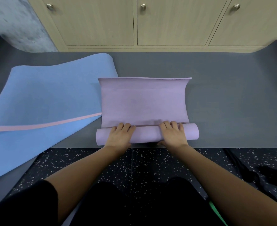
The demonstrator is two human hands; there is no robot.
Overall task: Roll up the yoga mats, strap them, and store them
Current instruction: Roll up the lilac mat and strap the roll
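A purple yoga mat [142, 100] lies in front of me on a wide grey mat [232, 95]. Its near end is wound into a roll [146, 136], and the far end is still flat, with a slightly lifted edge. My left hand [120, 136] grips the left part of the roll, fingers curved over its top. On the right part my right hand [172, 134] holds it the same way, thumb tucked at the near side. A blue mat [44, 95] with a pink edge strip [44, 126] lies unrolled and rumpled to the left.
Black straps [271, 176] lie on the dark speckled floor [134, 163] at the right. Wooden cabinets [167, 22] with round knobs close off the far side. A grey wall [12, 22] stands at the far left. Something green [216, 211] peeks out by my right arm.
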